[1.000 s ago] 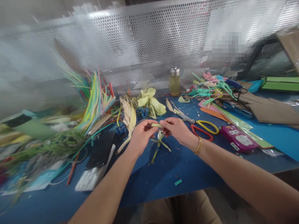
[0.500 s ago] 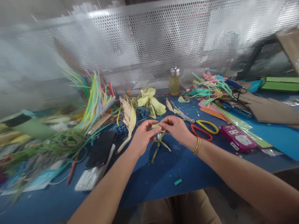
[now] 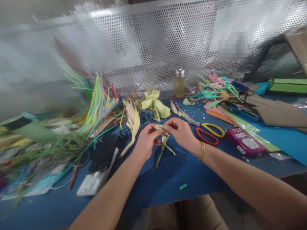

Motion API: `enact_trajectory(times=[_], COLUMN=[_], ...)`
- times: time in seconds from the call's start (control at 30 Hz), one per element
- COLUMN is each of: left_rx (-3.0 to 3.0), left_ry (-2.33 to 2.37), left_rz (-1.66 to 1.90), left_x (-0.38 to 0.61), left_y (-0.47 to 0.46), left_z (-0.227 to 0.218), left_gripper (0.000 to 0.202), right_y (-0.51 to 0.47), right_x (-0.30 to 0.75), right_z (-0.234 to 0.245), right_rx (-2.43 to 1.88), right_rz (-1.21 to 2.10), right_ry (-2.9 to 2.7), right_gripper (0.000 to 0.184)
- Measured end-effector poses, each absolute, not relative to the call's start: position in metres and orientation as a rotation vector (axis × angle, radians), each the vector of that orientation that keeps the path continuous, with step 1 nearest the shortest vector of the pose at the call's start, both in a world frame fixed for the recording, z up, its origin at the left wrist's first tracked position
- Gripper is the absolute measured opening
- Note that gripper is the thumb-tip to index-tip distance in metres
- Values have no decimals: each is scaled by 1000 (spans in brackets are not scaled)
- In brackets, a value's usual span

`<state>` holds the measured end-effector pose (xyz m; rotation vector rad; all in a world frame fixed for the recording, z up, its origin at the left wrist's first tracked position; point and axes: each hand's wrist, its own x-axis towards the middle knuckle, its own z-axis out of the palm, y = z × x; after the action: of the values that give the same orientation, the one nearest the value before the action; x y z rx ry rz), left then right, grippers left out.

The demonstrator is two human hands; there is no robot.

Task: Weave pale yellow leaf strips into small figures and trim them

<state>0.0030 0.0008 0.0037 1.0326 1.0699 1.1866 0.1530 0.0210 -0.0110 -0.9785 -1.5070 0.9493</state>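
Between the fingertips of my left hand [image 3: 146, 139] and my right hand [image 3: 180, 130] is a small pale green strip of corn husk [image 3: 159, 127]. Both hands are closed in a pinch on it, thumbs close together. Just below them, on the blue table, lies a small knotted husk figure [image 3: 163, 147] with thin green strands; its top is partly covered by my fingers. A dried corn husk [image 3: 132, 123] lies left of my left hand. Scissors [image 3: 208, 132] with one red and one yellow handle rest beyond my right wrist.
Pale green husks [image 3: 155, 105] are heaped behind my hands, near a lidded bottle [image 3: 179, 83]. On the left are a black phone [image 3: 103, 155] and colourful strips [image 3: 96, 99]. A purple case [image 3: 244, 142] and coloured sheets [image 3: 285, 140] lie right.
My fingers have shifted slightly on the husk strip, and it looks more folded between them. My right hand has moved a little left. The things on the table are unchanged.
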Motion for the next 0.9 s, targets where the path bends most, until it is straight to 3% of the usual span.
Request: enact_trajectory(times=[0.6,0.9], left_rx=[980,975], left_ry=[1136,1106], left_rz=[1171,1138], left_x=[4,1], left_y=[3,4], left_z=[1,-1], left_gripper=[15,23], right_y=[18,24], right_x=[152,153], right_z=[-8,-12], right_rx=[-919,-938], right_rz=[884,897], right_ry=[-1508,-1448], right_gripper=[8,9])
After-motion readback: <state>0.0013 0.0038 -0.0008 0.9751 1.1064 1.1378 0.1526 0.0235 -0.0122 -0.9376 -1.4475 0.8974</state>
